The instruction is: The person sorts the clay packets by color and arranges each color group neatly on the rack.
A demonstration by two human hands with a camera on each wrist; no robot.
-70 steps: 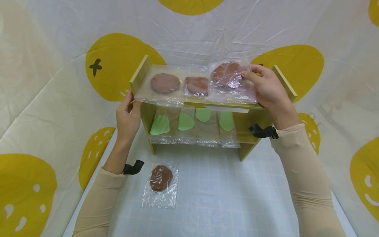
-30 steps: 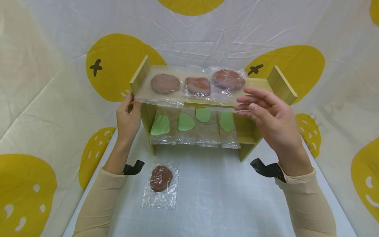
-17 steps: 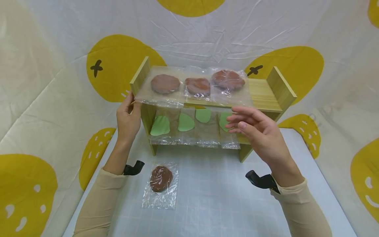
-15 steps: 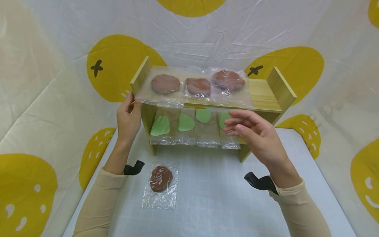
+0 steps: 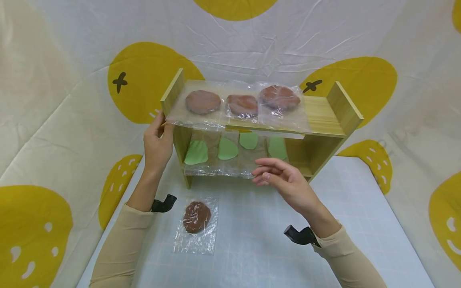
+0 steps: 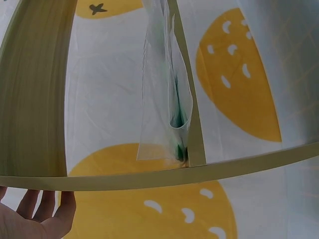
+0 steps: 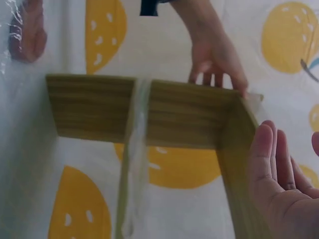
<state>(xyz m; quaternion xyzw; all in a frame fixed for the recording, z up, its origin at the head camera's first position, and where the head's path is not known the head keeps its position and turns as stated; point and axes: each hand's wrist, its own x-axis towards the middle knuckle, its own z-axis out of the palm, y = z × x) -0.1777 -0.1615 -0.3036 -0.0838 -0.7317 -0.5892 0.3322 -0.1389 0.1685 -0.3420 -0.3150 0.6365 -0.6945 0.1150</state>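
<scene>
A wooden two-tier shelf [image 5: 324,116] stands on the table. Three bagged brown patties lie on its top board: left [image 5: 203,101], middle [image 5: 242,105], right [image 5: 279,97]. Several bagged green pieces [image 5: 196,152] sit on the lower board. A further bagged brown patty [image 5: 196,217] lies flat on the table in front. My left hand [image 5: 158,136] rests with straight fingers against the shelf's left side panel, also seen in the right wrist view [image 7: 217,64]. My right hand [image 5: 273,176] hovers with relaxed fingers and nothing in it before the lower board.
A white and yellow printed sheet [image 5: 72,120] covers the walls around the table. The table top [image 5: 259,248] has a pale grid cover. The right part of the top board [image 5: 320,110] is bare wood beside the right end panel [image 5: 343,108].
My right hand let go of the third patty bag on the top board and dropped down and left to the front of the lower board. The left hand stayed put.
</scene>
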